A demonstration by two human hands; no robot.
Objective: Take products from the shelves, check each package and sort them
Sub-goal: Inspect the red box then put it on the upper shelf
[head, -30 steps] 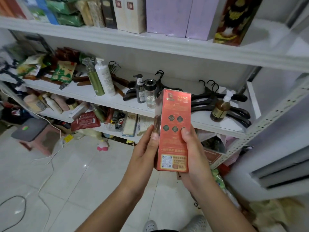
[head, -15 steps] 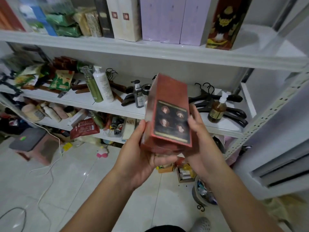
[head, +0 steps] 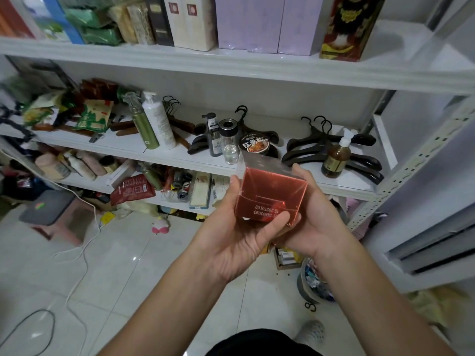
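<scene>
A shiny red product box (head: 270, 192) is held in front of the middle shelf, tipped so that its end flap with a printed date code faces me. My left hand (head: 239, 232) grips it from the left and below, thumb across the flap's lower edge. My right hand (head: 316, 214) grips its right side, fingers curled behind it. The box's long faces are hidden from me.
White shelves (head: 231, 65) fill the view. The top one carries upright boxes (head: 264, 21); the middle one has bottles (head: 154, 124), a brown pump bottle (head: 336, 158), a round tin (head: 255, 145) and black hangers (head: 321, 142). Cables (head: 79, 253), a stool (head: 51, 211) and a bin (head: 312, 281) sit on the tiled floor.
The box was upright with its red face toward me, then tilted forward; now it is lower and its end flap points at me. Both hands shifted down around it.
</scene>
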